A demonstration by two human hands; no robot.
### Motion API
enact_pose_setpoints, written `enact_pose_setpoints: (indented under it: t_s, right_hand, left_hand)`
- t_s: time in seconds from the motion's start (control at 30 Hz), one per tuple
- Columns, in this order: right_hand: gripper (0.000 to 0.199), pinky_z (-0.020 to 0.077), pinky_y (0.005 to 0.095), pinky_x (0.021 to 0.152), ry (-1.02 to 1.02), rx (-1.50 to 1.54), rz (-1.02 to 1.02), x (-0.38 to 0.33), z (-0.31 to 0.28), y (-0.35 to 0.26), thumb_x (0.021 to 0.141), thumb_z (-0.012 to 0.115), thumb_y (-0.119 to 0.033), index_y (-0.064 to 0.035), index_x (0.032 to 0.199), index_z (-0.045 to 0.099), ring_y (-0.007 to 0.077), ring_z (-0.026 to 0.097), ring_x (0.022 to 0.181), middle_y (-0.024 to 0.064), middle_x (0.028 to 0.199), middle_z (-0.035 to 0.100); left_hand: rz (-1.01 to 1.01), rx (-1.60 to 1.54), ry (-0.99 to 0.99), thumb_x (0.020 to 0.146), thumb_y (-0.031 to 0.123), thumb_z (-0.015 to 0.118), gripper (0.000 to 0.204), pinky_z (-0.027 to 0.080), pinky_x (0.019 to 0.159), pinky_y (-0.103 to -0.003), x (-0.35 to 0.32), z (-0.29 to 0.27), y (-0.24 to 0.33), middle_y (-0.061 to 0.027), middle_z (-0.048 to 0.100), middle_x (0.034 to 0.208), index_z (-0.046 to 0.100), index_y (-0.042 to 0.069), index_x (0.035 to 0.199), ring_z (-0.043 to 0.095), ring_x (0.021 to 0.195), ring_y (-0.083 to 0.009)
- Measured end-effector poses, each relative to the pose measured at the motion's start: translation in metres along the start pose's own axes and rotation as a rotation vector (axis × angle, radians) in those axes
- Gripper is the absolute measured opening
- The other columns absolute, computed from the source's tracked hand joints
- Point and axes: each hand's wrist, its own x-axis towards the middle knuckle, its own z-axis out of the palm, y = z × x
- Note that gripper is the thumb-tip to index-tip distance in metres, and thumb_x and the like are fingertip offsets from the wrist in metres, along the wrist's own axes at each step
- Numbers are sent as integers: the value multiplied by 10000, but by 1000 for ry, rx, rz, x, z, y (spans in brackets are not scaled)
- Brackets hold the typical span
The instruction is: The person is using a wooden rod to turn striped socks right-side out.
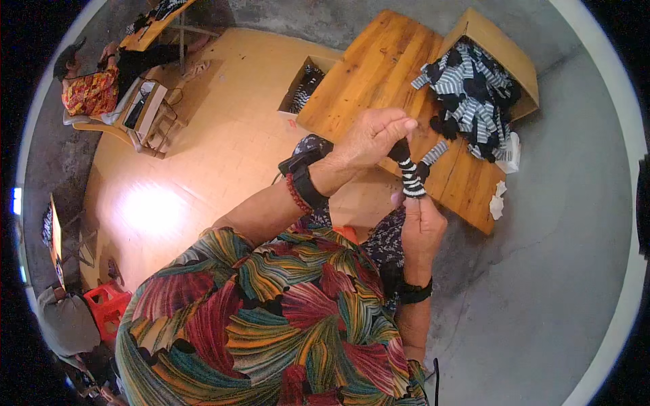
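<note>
Between my two hands stretches a small black-and-white striped knitted glove (409, 174). My left hand (371, 139) pinches its black upper end, thumb and fingers pressed together. The striped lower end is held in the closed fingers of my right hand (423, 224). Just beyond the right hand, a grey-striped glove (434, 153) with a black part lies at the table edge. A heap of similar grey, white and black knitted gloves (467, 88) spills from a tipped cardboard box (525, 71) onto the wooden table (379, 57).
Under the table's left side stands an open carton (290, 95) with more striped knitwear. White paper scraps (497, 201) lie by the table's right edge. At the far left, a person (91, 91) sits on a chair by another table; below is a red plastic stool (107, 310).
</note>
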Motion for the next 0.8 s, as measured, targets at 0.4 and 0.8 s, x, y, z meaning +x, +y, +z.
enact_pose_setpoints:
  t_s: [0.4,0.8]
  right_hand:
    - [351,222,236,405,-442,1435,394,-2,25,-23,866,444,-299,-76,600,391,82,282,402,-32,475,313]
    - [180,346,214,482,70,300,36,4,0,-16,855,482,-131,22,809,565,69,438,533,-6,595,501]
  left_hand:
    - [96,-429,83,855,305,477,281,307,538,-184,-16,20,34,47,445,661,545,49,761,383,616,-40]
    - [74,-613,226,840,271,526,241,331,520,-162,-8,23,27,48,490,649,580,38,815,410,581,-21]
